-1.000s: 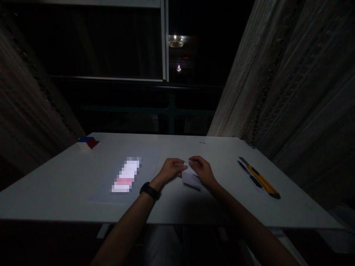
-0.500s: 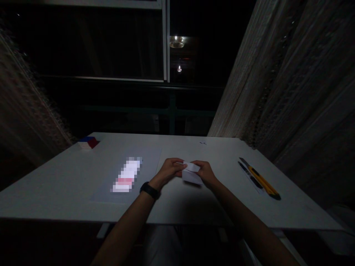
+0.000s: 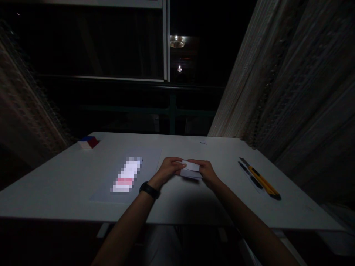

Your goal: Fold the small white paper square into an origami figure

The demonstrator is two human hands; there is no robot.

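Right hand (image 3: 208,173) has slid outward since a second ago, from over the paper's top to its right edge. Head view: folded paper (image 3: 192,166) at center of frame, just below the middle, held between both hands above the white table (image 3: 69,184). Left hand (image 3: 168,168) pinches its left edge, thumb on top, black watch (image 3: 150,190) on that wrist. Right fingers grip the other edge; too dim to tell exactly where that thumb sits. Left of center: lit screen (image 3: 127,173), pixelated, on a sheet (image 3: 152,162). Far left, cube (image 3: 88,142). Right side, yellow cutter (image 3: 264,183) beside a slim dark tool (image 3: 251,175).
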